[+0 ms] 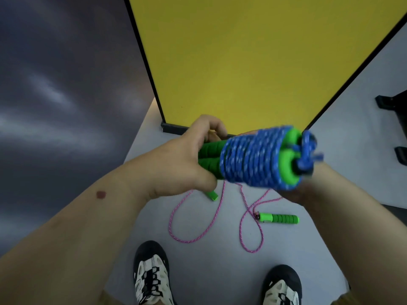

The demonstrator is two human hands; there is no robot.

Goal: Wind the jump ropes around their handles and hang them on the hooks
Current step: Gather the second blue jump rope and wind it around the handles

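The hands hold one bundle between them, the left hand (176,159) gripping the paired green handles (211,158) and the right hand (308,188) cupped under the blue rope (253,159) coil, long axis left-right, while the pink jump rope (187,216) lies unwound on the floor (220,271) below.

Blue rope (253,159) wound tightly around paired green handles (210,157); pink rope (187,236) lies loose on the floor, handles apart.

Yellow panel (253,62) upright on grey floor (209,256), two shoes (152,276) below
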